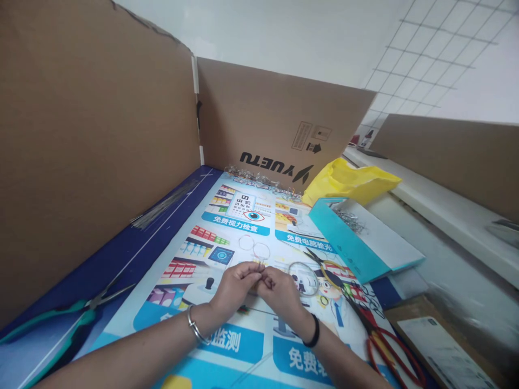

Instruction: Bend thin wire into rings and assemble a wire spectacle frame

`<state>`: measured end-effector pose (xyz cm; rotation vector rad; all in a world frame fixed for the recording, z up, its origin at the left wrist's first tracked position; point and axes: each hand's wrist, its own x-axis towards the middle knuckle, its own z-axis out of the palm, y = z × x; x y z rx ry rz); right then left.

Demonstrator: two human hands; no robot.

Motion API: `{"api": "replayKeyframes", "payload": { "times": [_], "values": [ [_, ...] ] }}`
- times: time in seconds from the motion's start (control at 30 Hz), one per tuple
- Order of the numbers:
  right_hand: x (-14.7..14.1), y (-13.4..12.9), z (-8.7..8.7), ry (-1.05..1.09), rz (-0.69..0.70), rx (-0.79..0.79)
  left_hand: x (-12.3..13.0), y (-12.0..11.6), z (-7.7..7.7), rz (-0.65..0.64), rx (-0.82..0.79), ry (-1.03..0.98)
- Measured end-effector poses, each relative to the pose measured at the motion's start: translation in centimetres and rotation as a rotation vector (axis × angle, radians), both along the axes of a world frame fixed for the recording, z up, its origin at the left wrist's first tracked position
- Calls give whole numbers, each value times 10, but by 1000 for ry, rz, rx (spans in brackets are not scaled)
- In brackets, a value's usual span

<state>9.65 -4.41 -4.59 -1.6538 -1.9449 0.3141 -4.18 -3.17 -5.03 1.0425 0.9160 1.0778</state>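
Rising at our far left, a cardboard panel point(89, 135) stands on the dark blue surface point(111, 259). Below it lie our pliers point(90, 309), teal handles spread, and farther off a bundle of thin wires point(164, 205) rests beside the panel's foot. Next comes our printed sheet point(237, 337), an eye chart among its pictures.

Over its middle our left hand point(237, 283), silver bangle at the wrist, meets our right hand point(284, 294), which has a black band at its wrist. The two are together, fingertips pinched on what appears to be the lower end of a looped wire point(253, 249); its two rings show just beyond our fingers, which hide the exact grip. Behind, tangled wire pieces point(263, 177) line the foot of a rear panel point(279, 119) printed with upside-down lettering.

Just right of our right hand lies a wire coil point(307, 295). Beyond it we see a yellow bag point(348, 183), a teal-and-white box point(357, 254) holding metal bits, red-handled scissors point(391, 354) and a labelled brown package point(441, 346).
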Motion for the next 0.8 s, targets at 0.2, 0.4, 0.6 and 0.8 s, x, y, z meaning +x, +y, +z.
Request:
{"api": "replayKeyframes", "payload": {
  "times": [0.2, 0.4, 0.6, 0.8],
  "values": [
    [2, -1, 2, -9, -6, -39, 0, 0, -3, -17, 38, 26],
    [2, -4, 2, -44, 10, -80, 0, -2, 2, -13, 112, 98],
    [22, 3, 25, -46, 218, -171, 0, -2, 4, -39, 131, 177],
    [35, 4, 49, 61, 256, -171, 1, 0, 4, -69, 152, 242]
  ]
}}
